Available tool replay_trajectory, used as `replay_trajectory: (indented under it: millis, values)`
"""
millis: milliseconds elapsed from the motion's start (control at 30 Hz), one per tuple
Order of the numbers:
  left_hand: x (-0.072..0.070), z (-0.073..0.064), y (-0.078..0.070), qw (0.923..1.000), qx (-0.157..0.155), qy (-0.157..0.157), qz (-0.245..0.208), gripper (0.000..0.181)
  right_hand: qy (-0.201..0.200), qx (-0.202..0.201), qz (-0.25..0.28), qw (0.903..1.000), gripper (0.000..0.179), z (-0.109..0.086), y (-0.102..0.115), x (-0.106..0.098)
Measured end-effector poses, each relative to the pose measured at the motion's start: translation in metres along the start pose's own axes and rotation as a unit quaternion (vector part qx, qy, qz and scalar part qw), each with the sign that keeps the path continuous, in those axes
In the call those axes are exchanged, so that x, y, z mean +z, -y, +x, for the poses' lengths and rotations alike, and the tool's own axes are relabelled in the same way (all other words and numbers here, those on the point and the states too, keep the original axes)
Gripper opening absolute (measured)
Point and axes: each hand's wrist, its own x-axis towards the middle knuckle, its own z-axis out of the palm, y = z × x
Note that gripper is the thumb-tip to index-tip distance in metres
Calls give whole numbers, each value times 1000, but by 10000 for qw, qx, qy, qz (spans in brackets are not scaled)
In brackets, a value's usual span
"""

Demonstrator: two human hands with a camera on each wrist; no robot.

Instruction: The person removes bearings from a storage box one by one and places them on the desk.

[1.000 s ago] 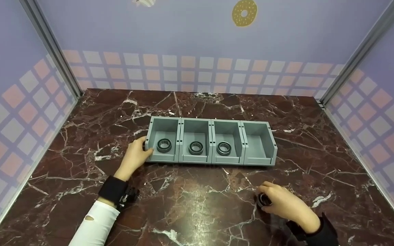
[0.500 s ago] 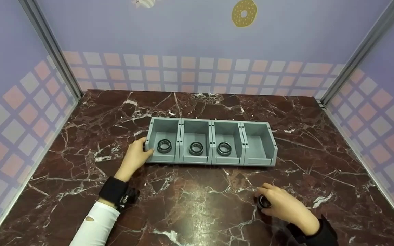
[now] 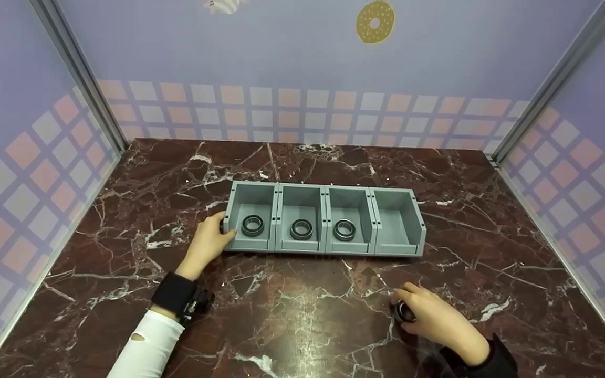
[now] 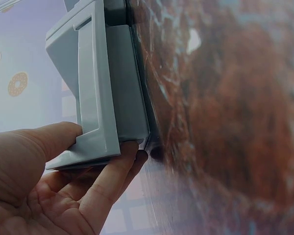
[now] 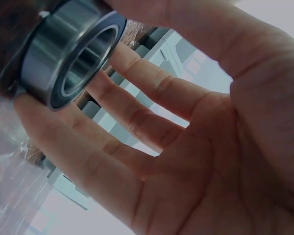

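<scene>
My left hand [image 3: 209,239] grips the left side wall of a row of joined grey bins [image 3: 298,245]. In the left wrist view the thumb lies inside the bin's edge and the fingers curl under its outside. One ball bearing lies flat in each of the three left bins: a left bearing [image 3: 252,225], a middle bearing [image 3: 301,229] and a right bearing [image 3: 344,230]. The rightmost bin [image 3: 398,226] holds nothing. Close to the tabletop at front right, my right hand [image 3: 428,315] holds another bearing [image 5: 68,54] on edge, between thumb and fingers.
The bins stand on a dark red marble-patterned table [image 3: 302,304]. A tiled-pattern back wall [image 3: 302,63] and two side walls with metal corner posts [image 3: 549,84] enclose it. Black straps with cameras sit on both wrists, such as the left strap [image 3: 173,293].
Almost nothing moves: both hands stay where they were, with the bearing still in the right hand. The scene shifts slightly down in the head view.
</scene>
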Motion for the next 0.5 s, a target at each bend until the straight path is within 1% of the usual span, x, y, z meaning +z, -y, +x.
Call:
replay_trajectory:
  millis: [167, 400, 500]
  values:
    - [0, 0, 0, 10000, 27, -27, -1, 47, -28, 9, 25, 10000, 38, 0, 0, 1]
    - [-1, -1, -2, 9999, -121, 74, 9, 52, -87, -38, 64, 9999, 38, -1, 0, 1]
    - [-1, -1, -2, 9999, -128, 85, 50, 53, -133, -72, 63, 9999, 37, -1, -1, 1]
